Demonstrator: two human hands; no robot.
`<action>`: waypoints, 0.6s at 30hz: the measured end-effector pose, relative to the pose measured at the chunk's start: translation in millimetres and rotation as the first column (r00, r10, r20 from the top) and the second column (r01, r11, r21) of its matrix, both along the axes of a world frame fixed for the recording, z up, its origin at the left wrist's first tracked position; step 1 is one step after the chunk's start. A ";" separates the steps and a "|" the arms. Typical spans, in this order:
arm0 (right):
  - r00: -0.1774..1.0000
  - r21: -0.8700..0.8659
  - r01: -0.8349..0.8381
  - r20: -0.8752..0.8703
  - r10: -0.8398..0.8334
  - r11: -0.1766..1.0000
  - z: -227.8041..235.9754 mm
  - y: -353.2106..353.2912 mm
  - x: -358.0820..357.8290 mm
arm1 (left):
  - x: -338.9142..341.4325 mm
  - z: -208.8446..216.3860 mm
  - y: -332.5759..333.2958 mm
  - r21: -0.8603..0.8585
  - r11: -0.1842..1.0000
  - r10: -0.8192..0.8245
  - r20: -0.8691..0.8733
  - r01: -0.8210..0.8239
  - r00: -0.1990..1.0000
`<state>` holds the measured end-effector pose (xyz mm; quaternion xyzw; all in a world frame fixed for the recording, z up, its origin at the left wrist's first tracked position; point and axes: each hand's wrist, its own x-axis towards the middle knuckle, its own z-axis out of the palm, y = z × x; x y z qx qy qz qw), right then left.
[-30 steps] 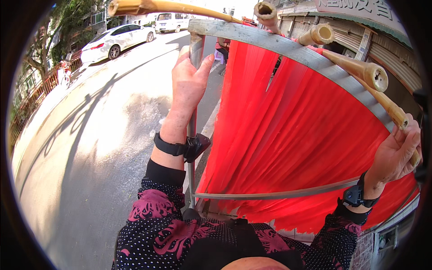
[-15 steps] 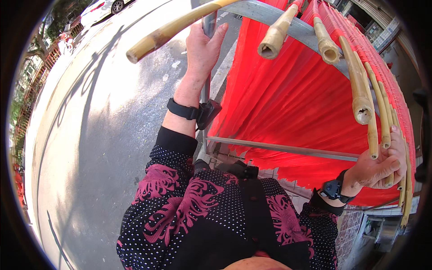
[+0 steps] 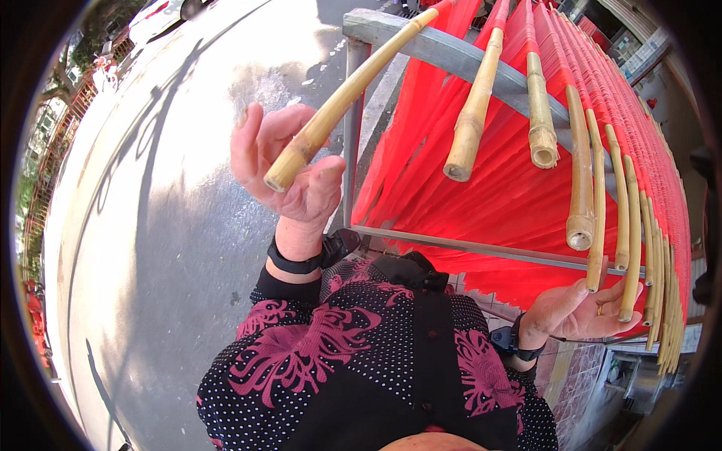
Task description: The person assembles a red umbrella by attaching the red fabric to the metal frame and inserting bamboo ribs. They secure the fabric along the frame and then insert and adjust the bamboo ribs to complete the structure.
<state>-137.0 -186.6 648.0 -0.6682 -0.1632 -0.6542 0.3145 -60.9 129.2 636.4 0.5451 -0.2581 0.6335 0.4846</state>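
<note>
Left hand point(image 3: 289, 169) has come off the grey frame post and now sits lower and nearer the camera, palm up, fingers loosely curled but open, cupped under the cut end of the nearest bamboo pole point(image 3: 342, 98). Pole end rests against the palm between thumb and fingers; no closed grip. Black wrist band point(image 3: 297, 263) on that wrist.

Right hand point(image 3: 583, 308) has shifted slightly inward, open, palm up, fingers spread, touching the lower tips of the thin bamboo poles point(image 3: 628, 248) at the right; ring on one finger, dark watch point(image 3: 508, 342) on the wrist. Not clearly gripping any of them.

Poles lie side by side across the grey metal rack point(image 3: 451, 52), each carrying red sheet material point(image 3: 489, 195) hanging down below. Thicker poles point(image 3: 474, 113) in the middle, ends free. Lower rack bar point(image 3: 466, 244) runs under the red sheets. Sunlit pavement point(image 3: 173, 225) to the left. Person wears a black dotted top with pink pattern point(image 3: 361, 361).
</note>
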 end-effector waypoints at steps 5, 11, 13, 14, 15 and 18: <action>0.999 0.054 -0.002 -0.043 0.004 0.999 -9.7 -0.9 1.7 | -5.7 14.7 -26.4 -0.045 0.991 -0.124 0.033 0.126 0.992; 0.990 0.094 -0.018 -0.137 0.030 0.995 -11.2 -14.9 -3.4 | -4.8 47.2 -31.3 -0.019 0.995 0.104 0.116 -0.103 0.988; 0.990 0.047 -0.095 -0.103 0.100 0.994 -11.1 -21.3 -7.5 | -11.4 52.4 -32.6 -0.105 0.993 0.064 0.075 -0.056 0.995; 0.988 0.052 -0.125 -0.090 0.129 0.991 -11.3 -23.8 -10.3 | -16.0 52.7 -35.6 -0.212 0.970 0.127 0.021 -0.120 0.992; 0.983 0.070 -0.170 -0.052 0.174 0.983 -12.0 -26.3 -13.1 | -21.2 53.1 -37.3 -0.171 0.978 0.125 0.029 -0.119 0.992; 0.985 0.107 -0.132 -0.098 0.143 0.985 -17.4 -28.6 -18.6 | -33.5 56.1 -40.7 -0.084 0.990 0.118 0.046 -0.114 0.992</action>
